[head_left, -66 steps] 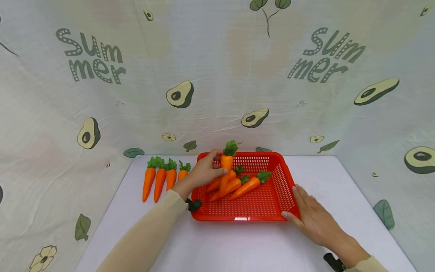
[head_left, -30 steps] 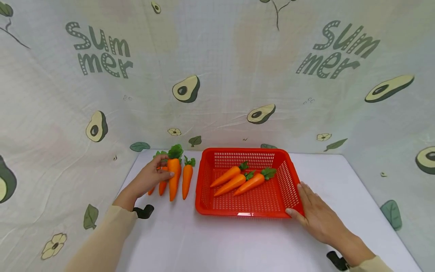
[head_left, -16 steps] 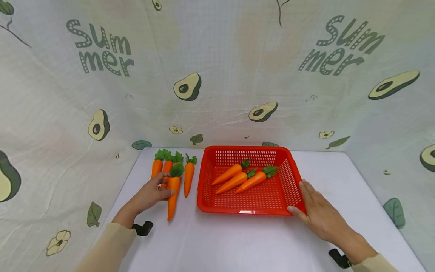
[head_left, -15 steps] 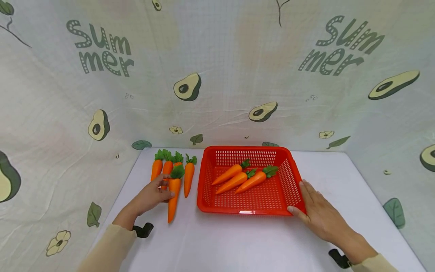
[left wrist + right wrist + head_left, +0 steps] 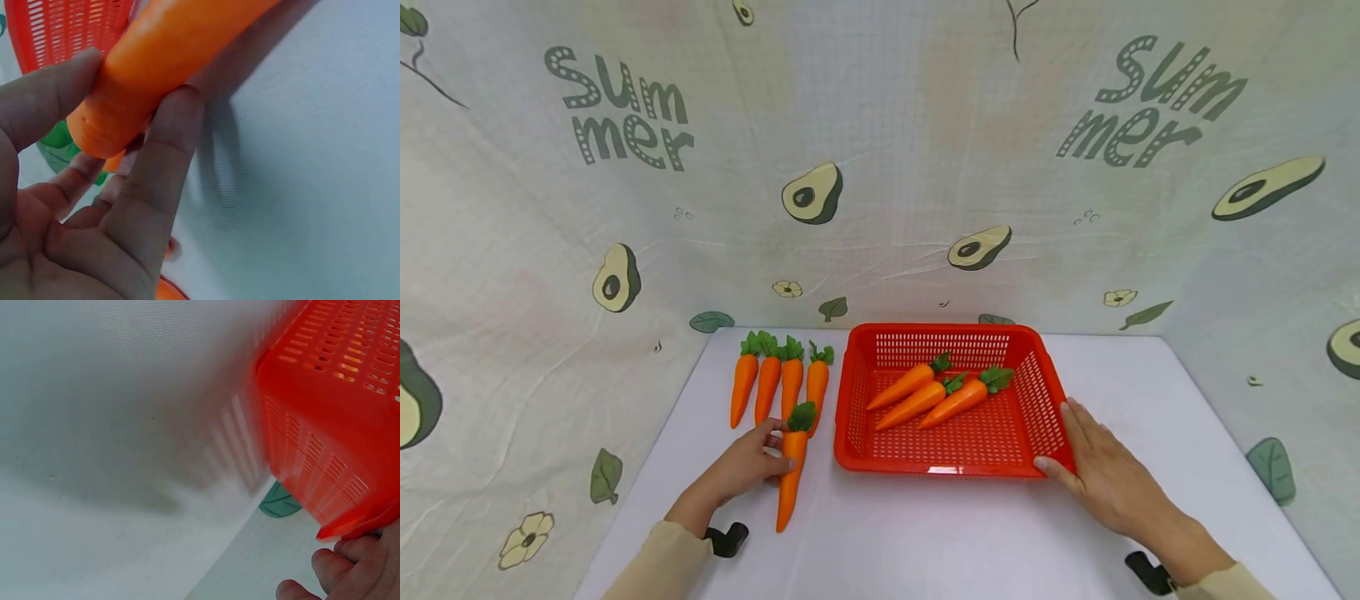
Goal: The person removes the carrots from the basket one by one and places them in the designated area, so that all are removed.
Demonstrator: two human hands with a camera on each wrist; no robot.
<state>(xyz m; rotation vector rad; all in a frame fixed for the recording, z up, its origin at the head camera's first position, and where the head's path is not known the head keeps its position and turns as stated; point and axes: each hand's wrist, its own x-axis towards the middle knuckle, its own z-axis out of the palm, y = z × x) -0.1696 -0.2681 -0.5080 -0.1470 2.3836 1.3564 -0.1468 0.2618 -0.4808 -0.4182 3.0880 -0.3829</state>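
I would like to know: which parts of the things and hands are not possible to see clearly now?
Head view: the lower tip of the row's third carrot from the left, covered where the left hand holds another carrot.
Left wrist view: that held carrot's tip, cut off by the top edge.
Right wrist view: much of the right hand, cut off by the frame's corner.

The leaves of the held carrot (image 5: 792,483) and the fingers (image 5: 769,430) of the left grip (image 5: 747,465) hide another carrot's tip (image 5: 791,383). The left-wrist view cuts off the held carrot's pointed end at the top. The basket (image 5: 331,419) and right grip (image 5: 365,570) run past the right-wrist view's edges — the shadow (image 5: 215,434) nearby is blurred.
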